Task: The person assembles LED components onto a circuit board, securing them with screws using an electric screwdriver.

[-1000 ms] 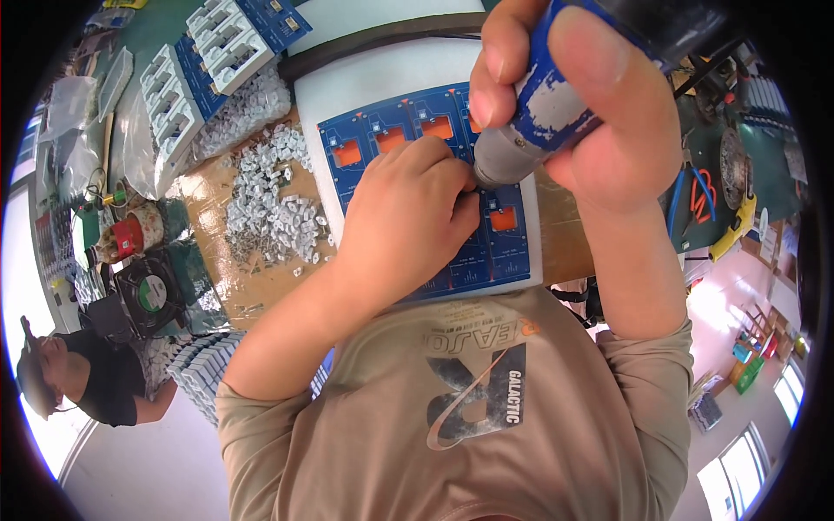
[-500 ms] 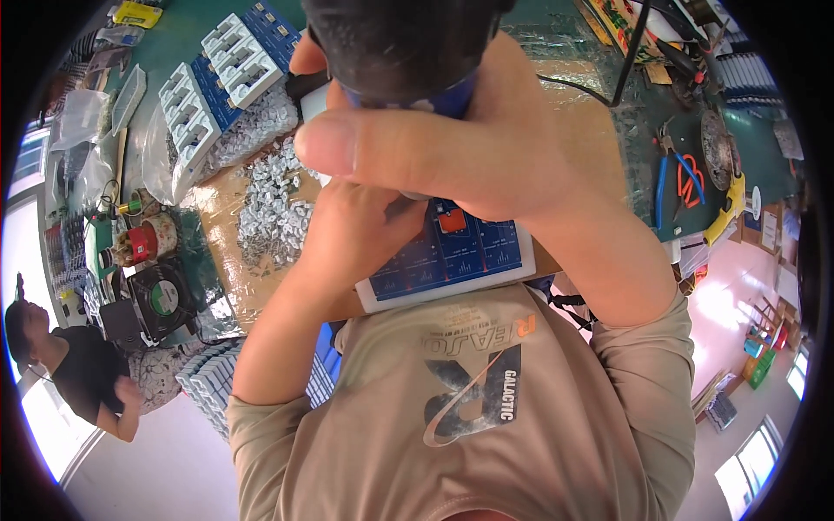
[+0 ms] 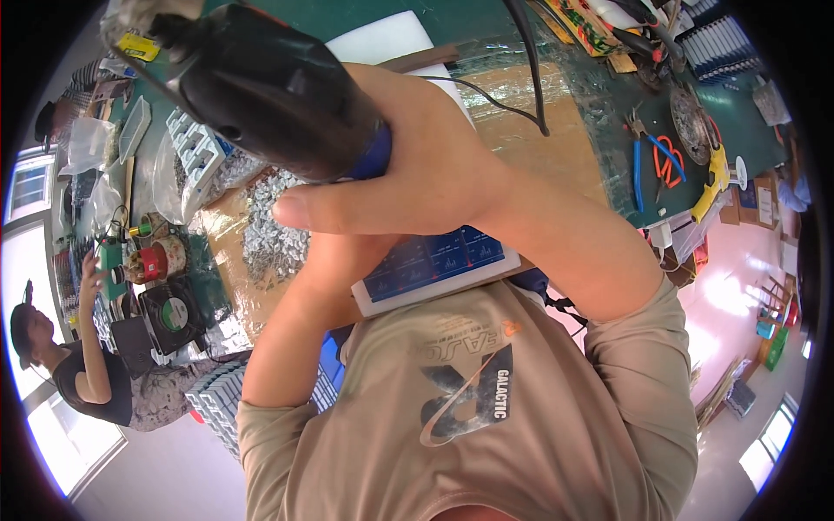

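Note:
My right hand point(image 3: 417, 165) is raised close to the camera and grips a black and blue electric screwdriver point(image 3: 261, 87) with a cord. It covers most of the white tray point(image 3: 434, 291) of blue circuit boards point(image 3: 434, 256) at the table's near edge. My left hand point(image 3: 334, 260) reaches onto that tray from the left, and the right hand hides its fingers. A heap of small silver screws point(image 3: 269, 234) lies on brown cardboard just left of the tray.
Stacked white parts point(image 3: 195, 152) sit at the back left beside plastic bags. A black fan point(image 3: 169, 313) and a red-and-white can point(image 3: 156, 260) stand at the left. Pliers and cutters point(image 3: 665, 161) lie on the green mat at right. Another person point(image 3: 82, 373) stands at far left.
My right hand has lifted the screwdriver up and leftward toward the camera, so it now hides the boards. The left hand stays on the tray.

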{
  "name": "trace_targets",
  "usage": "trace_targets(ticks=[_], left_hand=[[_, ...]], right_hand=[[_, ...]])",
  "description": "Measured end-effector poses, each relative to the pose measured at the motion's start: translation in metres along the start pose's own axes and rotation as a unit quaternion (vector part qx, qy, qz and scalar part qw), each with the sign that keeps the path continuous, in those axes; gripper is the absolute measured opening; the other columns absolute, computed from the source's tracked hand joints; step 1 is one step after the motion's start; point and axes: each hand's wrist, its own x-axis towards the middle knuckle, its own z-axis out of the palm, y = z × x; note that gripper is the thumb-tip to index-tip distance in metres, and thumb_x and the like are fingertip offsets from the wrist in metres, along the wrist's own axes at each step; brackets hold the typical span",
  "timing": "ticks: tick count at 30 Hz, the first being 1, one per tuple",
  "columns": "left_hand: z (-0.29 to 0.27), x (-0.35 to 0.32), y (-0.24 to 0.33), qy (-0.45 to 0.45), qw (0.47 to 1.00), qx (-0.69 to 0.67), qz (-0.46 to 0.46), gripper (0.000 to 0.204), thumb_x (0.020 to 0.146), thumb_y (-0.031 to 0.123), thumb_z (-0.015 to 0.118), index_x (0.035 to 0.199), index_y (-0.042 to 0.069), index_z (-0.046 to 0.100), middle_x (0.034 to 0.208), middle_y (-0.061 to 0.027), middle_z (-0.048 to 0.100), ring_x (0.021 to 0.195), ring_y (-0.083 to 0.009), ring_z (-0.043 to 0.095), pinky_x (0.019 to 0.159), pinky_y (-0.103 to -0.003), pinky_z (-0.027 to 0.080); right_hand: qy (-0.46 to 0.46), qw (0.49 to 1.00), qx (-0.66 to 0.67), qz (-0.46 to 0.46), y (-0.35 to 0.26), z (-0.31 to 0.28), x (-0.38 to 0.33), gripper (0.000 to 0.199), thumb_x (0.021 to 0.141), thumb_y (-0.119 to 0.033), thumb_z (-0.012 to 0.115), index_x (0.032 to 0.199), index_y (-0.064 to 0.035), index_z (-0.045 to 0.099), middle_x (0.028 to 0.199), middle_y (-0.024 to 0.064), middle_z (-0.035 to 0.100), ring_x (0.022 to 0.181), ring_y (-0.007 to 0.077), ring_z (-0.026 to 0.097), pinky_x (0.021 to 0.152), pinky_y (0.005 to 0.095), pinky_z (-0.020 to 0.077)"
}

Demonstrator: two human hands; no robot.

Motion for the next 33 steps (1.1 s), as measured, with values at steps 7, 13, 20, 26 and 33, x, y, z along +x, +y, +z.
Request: trace_targets(ticks=[7,13,20,26,33], left_hand=[[-0.001,-0.001,-0.021,-0.009,0.994,0.089,0.068,0.02,0.09,0.007,0.07,0.109,0.002,0.066,0.094,-0.0069,0.068,0.084,-0.0169,0.066,0.069,-0.031,0.056],[-0.001,0.003,-0.044,-0.073,0.996,-0.026,0.038,0.047,0.1,0.024,0.061,0.14,0.004,0.043,0.129,-0.0108,0.054,0.115,-0.0187,0.058,0.093,-0.032,0.053],[0.002,0.004,0.0,0.066,0.986,-0.147,0.045,0.033,0.082,0.013,0.073,0.114,0.007,0.067,0.114,-0.0121,0.067,0.104,-0.0286,0.064,0.09,-0.037,0.05],[-0.014,-0.022,-0.024,0.054,0.983,0.131,0.113,0.047,0.075,0.016,0.08,0.118,0.006,0.064,0.122,-0.0133,0.062,0.115,-0.0338,0.059,0.096,-0.044,0.047],[-0.022,-0.041,-0.023,0.045,0.962,0.247,0.106,0.051,0.072,0.023,0.083,0.114,0.002,0.064,0.123,-0.0146,0.06,0.119,-0.0378,0.055,0.102,-0.048,0.044]], right_hand=[[0.005,0.999,0.018,-0.027,0.0,0.002,-0.004,0.048,0.067,-0.037,0.085,0.101,-0.0062,0.069,0.087,0.0128,0.07,0.08,0.0276,0.069,0.075,0.0356,0.0534],[-0.021,0.999,-0.033,-0.017,-0.001,0.002,-0.006,0.049,0.067,-0.038,0.085,0.101,-0.0065,0.069,0.086,0.0119,0.07,0.078,0.0266,0.069,0.073,0.0355,0.0532],[-0.013,0.998,-0.052,-0.022,0.003,0.002,-0.011,0.051,0.066,-0.039,0.086,0.1,-0.0054,0.067,0.085,0.011,0.069,0.076,0.0251,0.068,0.072,0.0345,0.0522],[-0.009,0.997,-0.051,-0.055,0.01,0.006,-0.014,0.053,0.065,-0.038,0.087,0.101,-0.0053,0.067,0.085,0.0092,0.069,0.077,0.0219,0.067,0.073,0.0329,0.0519],[-0.004,1.0,0.014,0.024,0.016,0.006,-0.016,0.056,0.067,-0.034,0.089,0.11,-0.0059,0.067,0.091,0.0044,0.07,0.082,0.0129,0.064,0.074,0.0298,0.0515]])
